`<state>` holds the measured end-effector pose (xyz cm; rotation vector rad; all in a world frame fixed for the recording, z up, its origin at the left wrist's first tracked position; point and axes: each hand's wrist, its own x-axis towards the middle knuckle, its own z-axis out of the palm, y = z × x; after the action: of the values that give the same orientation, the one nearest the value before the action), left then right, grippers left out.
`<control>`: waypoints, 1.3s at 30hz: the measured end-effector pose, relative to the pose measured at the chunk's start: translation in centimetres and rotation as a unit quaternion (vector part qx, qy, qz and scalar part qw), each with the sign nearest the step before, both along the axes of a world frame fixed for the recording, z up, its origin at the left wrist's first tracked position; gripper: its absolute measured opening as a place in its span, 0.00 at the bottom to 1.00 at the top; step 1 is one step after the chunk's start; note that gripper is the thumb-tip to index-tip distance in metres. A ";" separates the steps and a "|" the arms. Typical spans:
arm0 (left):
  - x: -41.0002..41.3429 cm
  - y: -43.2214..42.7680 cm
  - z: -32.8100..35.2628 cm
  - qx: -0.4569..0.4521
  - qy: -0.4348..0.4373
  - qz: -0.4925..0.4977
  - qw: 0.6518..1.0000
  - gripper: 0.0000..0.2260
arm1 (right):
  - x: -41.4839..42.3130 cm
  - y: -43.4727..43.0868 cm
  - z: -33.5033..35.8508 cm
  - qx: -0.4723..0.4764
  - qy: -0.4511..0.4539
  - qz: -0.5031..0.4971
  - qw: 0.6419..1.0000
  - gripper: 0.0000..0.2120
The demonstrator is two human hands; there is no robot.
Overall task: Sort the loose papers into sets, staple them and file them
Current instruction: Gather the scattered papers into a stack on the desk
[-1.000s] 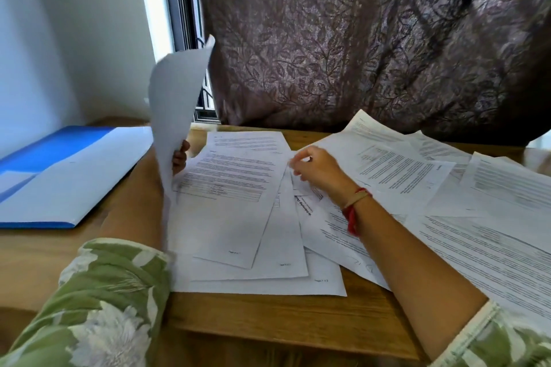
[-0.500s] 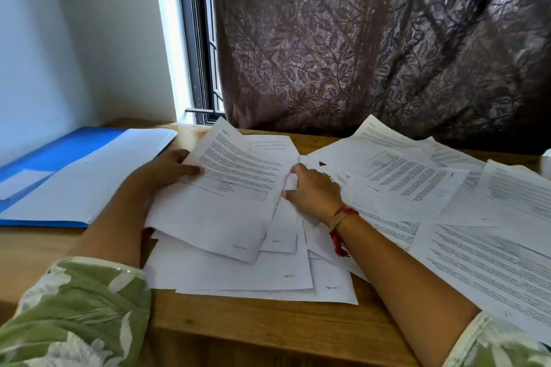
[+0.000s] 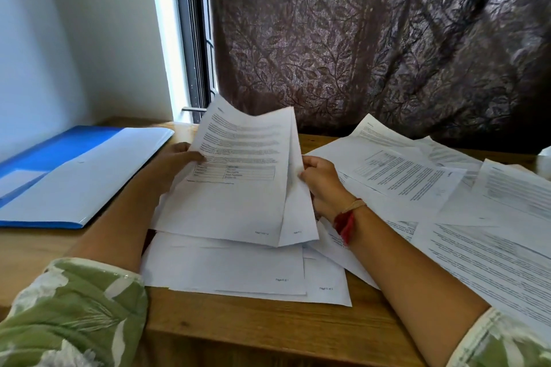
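- I've got my left hand on the left edge of the lifted sheets, thumb pressed on the printed face, the other fingers hidden behind the paper, so closed on the sheets.
- My right hand pinches the right edge of the same sheets, fingertips curled onto the edge, closed on it.
- Lifted sheets: at least two, fanned; the front one has text and a small table, the one behind sticks out on the right. Far end raised and curling, near edge resting on the pile below.
- Pile below: several white pages flat on the table, overlapping, near my forearms, page footers showing but too small to read.
- Spread of printed pages to the right of my right hand, overlapping loosely, running off to the right edge of the view; my right forearm lies across some of them.
- Blue folder open flat on the left, white sheet lying in it, well apart from the lifted sheets.
- Red thread band on my right wrist; green floral sleeves on both arms.
- Surface: wooden table, light brown grain, front edge visible.
- Room: white wall left, window frame with bright light behind the table, dark leaf-pattern curtain across the back.
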<state>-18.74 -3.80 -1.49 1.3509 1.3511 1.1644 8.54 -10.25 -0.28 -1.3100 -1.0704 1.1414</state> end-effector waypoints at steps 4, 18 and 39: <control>0.6 -0.4 0.5 0.012 -0.115 -0.060 0.991 0.10 | 0.2 0.0 0.8 0.034 0.136 -0.010 0.990 0.16; -5.0 -1.3 -0.4 -0.039 -0.277 -0.037 0.959 0.14 | 1.4 0.3 0.7 0.029 -0.377 -0.002 0.926 0.15; -1.9 -1.1 0.6 -0.081 -0.200 -0.095 0.972 0.15 | 0.7 1.0 -0.2 0.176 -0.005 -0.120 0.977 0.14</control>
<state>-20.68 -4.93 -0.92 1.0353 0.9809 1.0980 9.27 -9.22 -0.49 -1.1264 -1.0339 0.7271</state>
